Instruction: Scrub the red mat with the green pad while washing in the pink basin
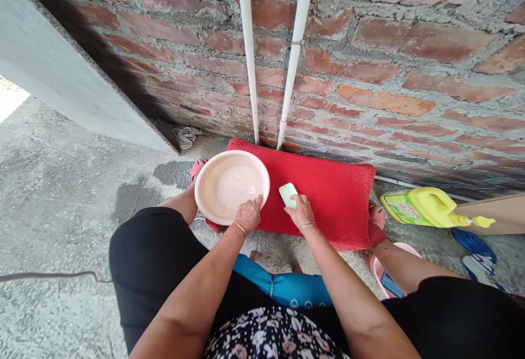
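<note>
A pale pink basin with clear shallow water and a few dark specks rests at the left end of a red fuzzy mat. My left hand grips the basin's near right rim, its fingers closed over the edge. In my right hand is a pale green rounded block with a small hole near its far end; its underside is hidden. The block is over the middle of the mat. Whether it touches the mat I cannot tell.
A brick wall with two white pipes rises behind the mat. To the right lie a yellow detergent bottle, blue slippers and a pink tub. A grey slab leans left, near a grey rag.
</note>
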`<state>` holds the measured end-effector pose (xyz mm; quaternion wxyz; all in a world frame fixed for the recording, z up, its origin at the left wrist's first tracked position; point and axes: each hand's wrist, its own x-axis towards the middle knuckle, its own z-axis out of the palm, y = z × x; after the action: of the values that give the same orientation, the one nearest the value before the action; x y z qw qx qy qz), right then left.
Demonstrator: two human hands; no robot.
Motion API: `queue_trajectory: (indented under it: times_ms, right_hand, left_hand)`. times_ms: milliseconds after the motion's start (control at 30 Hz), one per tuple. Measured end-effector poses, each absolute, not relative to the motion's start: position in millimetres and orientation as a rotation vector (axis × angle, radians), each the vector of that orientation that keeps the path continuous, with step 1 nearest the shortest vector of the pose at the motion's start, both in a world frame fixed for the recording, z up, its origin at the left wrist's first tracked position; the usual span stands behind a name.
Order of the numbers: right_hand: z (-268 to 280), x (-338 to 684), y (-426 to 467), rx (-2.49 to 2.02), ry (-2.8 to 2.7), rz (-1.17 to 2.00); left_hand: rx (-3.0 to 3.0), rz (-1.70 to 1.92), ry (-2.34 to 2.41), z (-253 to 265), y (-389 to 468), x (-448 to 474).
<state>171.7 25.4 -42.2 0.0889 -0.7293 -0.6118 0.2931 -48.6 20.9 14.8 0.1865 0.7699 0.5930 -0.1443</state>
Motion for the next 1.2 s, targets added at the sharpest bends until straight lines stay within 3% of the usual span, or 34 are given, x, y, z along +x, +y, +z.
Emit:
queue_trajectory:
  times_ms: [567,900,1200]
  right_hand:
    - [-12,88,61,-2.249,-1.924,0.951]
    - [-10,222,40,-2.58,-1.64,0.696]
    - [-17,361,-15,-2.812,-0.775,0.614]
  left_hand:
    - [2.192,-0.417,1.657,7,18,-48]
    - [2.196,-0.409,1.677,0,19,-48]
    - [2.196,-0.417,1.709,5,21,-47]
